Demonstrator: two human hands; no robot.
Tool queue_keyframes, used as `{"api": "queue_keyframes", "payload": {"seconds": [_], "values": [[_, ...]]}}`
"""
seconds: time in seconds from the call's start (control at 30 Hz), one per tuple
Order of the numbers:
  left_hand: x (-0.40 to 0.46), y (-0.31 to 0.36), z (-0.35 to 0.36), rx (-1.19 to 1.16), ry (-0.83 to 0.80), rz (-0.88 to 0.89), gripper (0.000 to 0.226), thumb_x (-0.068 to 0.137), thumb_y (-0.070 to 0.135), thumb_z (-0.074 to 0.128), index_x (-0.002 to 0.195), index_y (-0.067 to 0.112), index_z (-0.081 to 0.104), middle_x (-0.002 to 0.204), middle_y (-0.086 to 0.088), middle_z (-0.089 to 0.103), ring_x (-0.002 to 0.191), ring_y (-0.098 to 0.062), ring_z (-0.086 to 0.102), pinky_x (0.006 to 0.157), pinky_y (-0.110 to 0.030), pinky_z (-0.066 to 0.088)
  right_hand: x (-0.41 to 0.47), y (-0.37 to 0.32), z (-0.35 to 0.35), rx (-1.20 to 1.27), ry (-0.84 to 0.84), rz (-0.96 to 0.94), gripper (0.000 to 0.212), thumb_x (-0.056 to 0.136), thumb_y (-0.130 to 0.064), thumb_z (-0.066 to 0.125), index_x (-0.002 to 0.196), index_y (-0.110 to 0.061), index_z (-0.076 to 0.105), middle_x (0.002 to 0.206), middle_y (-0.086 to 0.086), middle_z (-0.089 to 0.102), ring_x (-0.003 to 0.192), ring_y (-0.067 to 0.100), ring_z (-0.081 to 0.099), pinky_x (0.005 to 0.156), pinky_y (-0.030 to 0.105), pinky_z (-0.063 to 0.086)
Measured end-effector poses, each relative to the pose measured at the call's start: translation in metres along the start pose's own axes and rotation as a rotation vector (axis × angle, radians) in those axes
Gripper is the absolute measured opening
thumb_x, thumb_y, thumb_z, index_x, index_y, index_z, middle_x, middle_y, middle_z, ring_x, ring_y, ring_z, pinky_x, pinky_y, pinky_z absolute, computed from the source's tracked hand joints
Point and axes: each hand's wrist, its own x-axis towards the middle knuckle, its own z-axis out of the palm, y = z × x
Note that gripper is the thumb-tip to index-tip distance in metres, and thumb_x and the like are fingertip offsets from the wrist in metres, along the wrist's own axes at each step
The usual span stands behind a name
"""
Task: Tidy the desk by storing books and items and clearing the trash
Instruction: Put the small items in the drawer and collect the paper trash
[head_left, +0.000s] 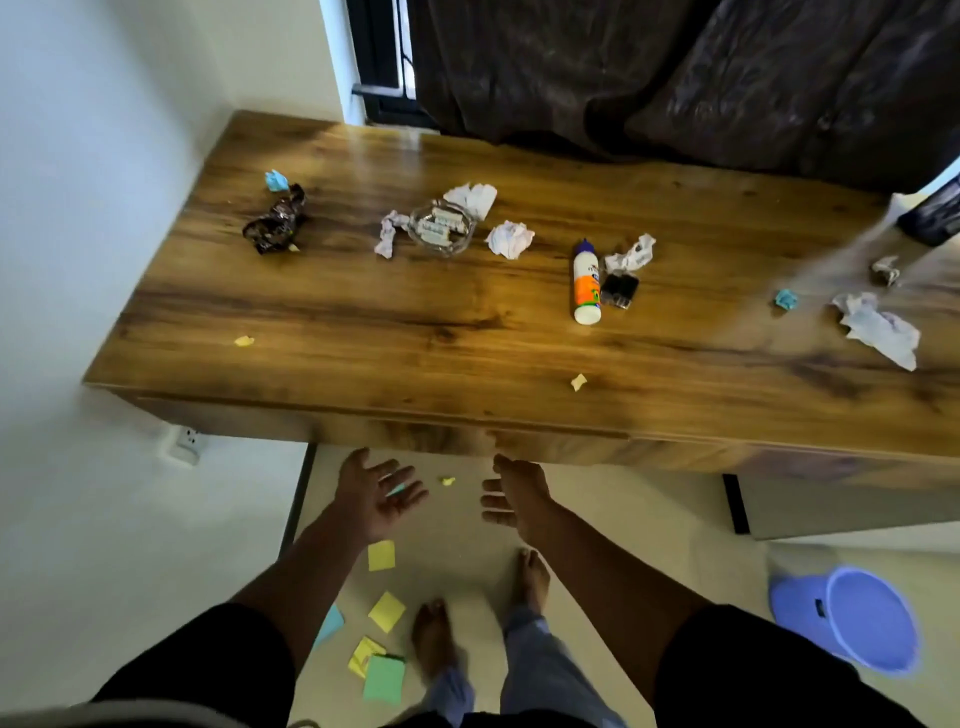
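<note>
The wooden desk (363, 322) carries scattered trash: a dark crumpled wrapper (275, 222), crumpled white papers (510, 238), a glass ashtray (440, 228), small blue paper balls (277, 180) and yellow scraps (244, 341). A glue bottle (587, 283) lies beside a small black item (619, 291). More white paper (878, 327) lies at the right. My left hand (376, 493) is open, palm up, below the desk's front edge. My right hand (511, 496) hangs beside it, fingers apart, holding nothing.
Yellow, green and blue sticky notes (385, 612) litter the floor by my bare feet. A purple bucket (862, 618) lies on the floor at the right. A dark curtain (675, 73) hangs behind the desk. A wall socket (187, 441) sits low at the left.
</note>
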Motion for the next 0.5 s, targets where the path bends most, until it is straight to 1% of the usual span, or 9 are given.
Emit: {"api": "queue_keyframes", "payload": {"seconds": [0.07, 0.13, 0.2, 0.27, 0.3, 0.33, 0.4, 0.43, 0.5], "values": [[0.003, 0.001, 0.002, -0.158, -0.007, 0.055, 0.083, 0.098, 0.067, 0.038, 0.156, 0.008, 0.032, 0.158, -0.019, 0.037, 0.146, -0.044, 0.034, 0.119, -0.060, 0.028, 0.009, 0.000, -0.003, 0.208, -0.015, 0.088, 0.026, 0.105, -0.032, 0.054, 0.118, -0.010, 0.055, 0.108, 0.018, 0.065, 0.090, 0.037, 0.066, 0.068, 0.046, 0.058], [0.004, 0.000, 0.001, -0.267, -0.023, 0.098, 0.094, 0.093, 0.077, 0.037, 0.160, 0.013, 0.025, 0.164, -0.015, 0.030, 0.151, -0.038, 0.028, 0.121, -0.059, 0.024, 0.015, 0.001, -0.004, 0.354, -0.003, 0.113, 0.023, 0.107, -0.032, 0.049, 0.115, -0.011, 0.052, 0.111, 0.020, 0.063, 0.095, 0.039, 0.064, 0.074, 0.050, 0.056], [0.007, -0.003, 0.003, -0.327, -0.057, 0.095, 0.102, 0.089, 0.083, 0.036, 0.162, 0.013, 0.020, 0.166, -0.015, 0.025, 0.154, -0.036, 0.022, 0.123, -0.057, 0.020, 0.021, 0.003, -0.005, 0.484, 0.018, 0.123, 0.023, 0.107, -0.031, 0.047, 0.115, -0.011, 0.053, 0.120, 0.022, 0.063, 0.103, 0.042, 0.063, 0.086, 0.052, 0.055], [0.011, -0.004, 0.005, -0.349, -0.093, 0.090, 0.107, 0.086, 0.086, 0.034, 0.162, 0.013, 0.017, 0.167, -0.014, 0.024, 0.155, -0.034, 0.019, 0.124, -0.056, 0.016, 0.027, 0.005, -0.004, 0.669, 0.035, 0.154, 0.029, 0.105, -0.034, 0.047, 0.118, -0.009, 0.055, 0.128, 0.024, 0.063, 0.111, 0.043, 0.063, 0.099, 0.053, 0.052], [0.014, -0.003, 0.008, -0.355, -0.115, 0.089, 0.109, 0.085, 0.088, 0.033, 0.162, 0.012, 0.018, 0.166, -0.014, 0.026, 0.155, -0.033, 0.020, 0.124, -0.056, 0.015, 0.030, 0.006, -0.003, 0.779, 0.028, 0.168, 0.036, 0.104, -0.038, 0.044, 0.124, -0.009, 0.054, 0.132, 0.025, 0.061, 0.115, 0.044, 0.061, 0.104, 0.053, 0.050], [0.018, -0.004, 0.009, -0.363, -0.137, 0.088, 0.110, 0.083, 0.089, 0.033, 0.161, 0.011, 0.022, 0.163, -0.014, 0.034, 0.153, -0.034, 0.025, 0.124, -0.056, 0.015, 0.031, 0.007, -0.002, 0.874, 0.018, 0.181, 0.045, 0.105, -0.044, 0.041, 0.131, -0.008, 0.050, 0.136, 0.026, 0.058, 0.120, 0.045, 0.059, 0.108, 0.054, 0.047], [0.026, -0.005, 0.011, -0.375, -0.160, 0.087, 0.109, 0.080, 0.091, 0.035, 0.153, 0.010, 0.038, 0.146, -0.014, 0.054, 0.142, -0.035, 0.044, 0.122, -0.057, 0.019, 0.032, 0.007, 0.001, 1.008, -0.003, 0.193, 0.059, 0.104, -0.055, 0.035, 0.141, -0.009, 0.046, 0.142, 0.026, 0.053, 0.128, 0.043, 0.055, 0.112, 0.053, 0.042], [0.029, -0.005, 0.011, -0.375, -0.163, 0.093, 0.107, 0.079, 0.091, 0.036, 0.148, 0.009, 0.044, 0.138, -0.014, 0.059, 0.135, -0.035, 0.051, 0.122, -0.056, 0.021, 0.032, 0.007, 0.003, 1.051, -0.013, 0.196, 0.064, 0.103, -0.059, 0.034, 0.142, -0.010, 0.046, 0.143, 0.025, 0.052, 0.128, 0.042, 0.054, 0.113, 0.053, 0.041], [0.034, -0.003, 0.011, -0.374, -0.171, 0.107, 0.104, 0.080, 0.091, 0.036, 0.141, 0.008, 0.049, 0.132, -0.015, 0.062, 0.128, -0.035, 0.056, 0.121, -0.055, 0.023, 0.034, 0.005, 0.005, 1.110, -0.018, 0.200, 0.068, 0.100, -0.065, 0.035, 0.139, -0.012, 0.049, 0.141, 0.025, 0.053, 0.124, 0.040, 0.058, 0.113, 0.052, 0.041]]}}
